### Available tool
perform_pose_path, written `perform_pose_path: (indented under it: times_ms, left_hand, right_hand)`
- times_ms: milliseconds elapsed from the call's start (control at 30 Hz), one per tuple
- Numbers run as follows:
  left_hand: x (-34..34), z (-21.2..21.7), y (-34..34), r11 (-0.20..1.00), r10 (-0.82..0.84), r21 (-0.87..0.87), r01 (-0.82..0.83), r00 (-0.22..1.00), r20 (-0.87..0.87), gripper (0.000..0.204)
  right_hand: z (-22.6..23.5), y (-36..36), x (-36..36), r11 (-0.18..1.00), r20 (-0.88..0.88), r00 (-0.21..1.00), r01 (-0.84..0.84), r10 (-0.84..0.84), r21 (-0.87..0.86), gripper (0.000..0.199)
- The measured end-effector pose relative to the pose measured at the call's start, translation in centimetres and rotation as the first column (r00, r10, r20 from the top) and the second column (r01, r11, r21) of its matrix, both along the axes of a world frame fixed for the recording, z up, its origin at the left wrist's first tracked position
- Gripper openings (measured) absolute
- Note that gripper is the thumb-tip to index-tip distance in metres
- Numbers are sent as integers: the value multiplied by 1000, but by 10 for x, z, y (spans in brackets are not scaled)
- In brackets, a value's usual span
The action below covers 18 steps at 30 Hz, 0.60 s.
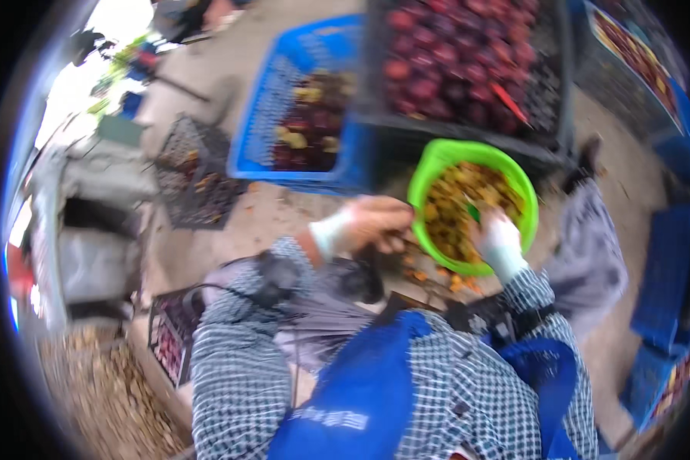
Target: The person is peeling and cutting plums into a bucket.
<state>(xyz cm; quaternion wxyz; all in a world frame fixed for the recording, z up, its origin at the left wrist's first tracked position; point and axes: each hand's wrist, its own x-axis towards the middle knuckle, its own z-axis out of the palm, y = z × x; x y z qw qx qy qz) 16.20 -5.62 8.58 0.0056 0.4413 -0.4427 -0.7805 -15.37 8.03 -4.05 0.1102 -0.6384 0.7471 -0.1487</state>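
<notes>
Floor point(629, 153) around green tub point(527, 184) | yellow fruit bits point(448, 222) inside tub, just below right hand point(498, 232) | its grip seems round small green thing point(473, 212) | left hand point(372, 221) by tub's left rim, curled, can't tell if holding

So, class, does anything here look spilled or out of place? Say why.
Yes: orange scraps lie on the ground beside the green tub, outside it. A slim red object rests on the round fruit, its long shape unlike theirs; blur hides what it is.
</notes>
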Motion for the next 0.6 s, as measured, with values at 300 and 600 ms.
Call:
perform_pose_path:
  times_ms: [300, 600]
  left_hand:
    - [249, 70, -70, 557, 727, -52, -829, 517, -452, 65]
    - [66, -51, 15, 528, -582, -399, 750, 661, 474, 54]
  right_hand:
    - [-29, -8, 2, 942, 212, 976, 30, 44, -335, 52]
    - [1, -7, -25, 927, 290, 957, 78, 34, -366, 33]
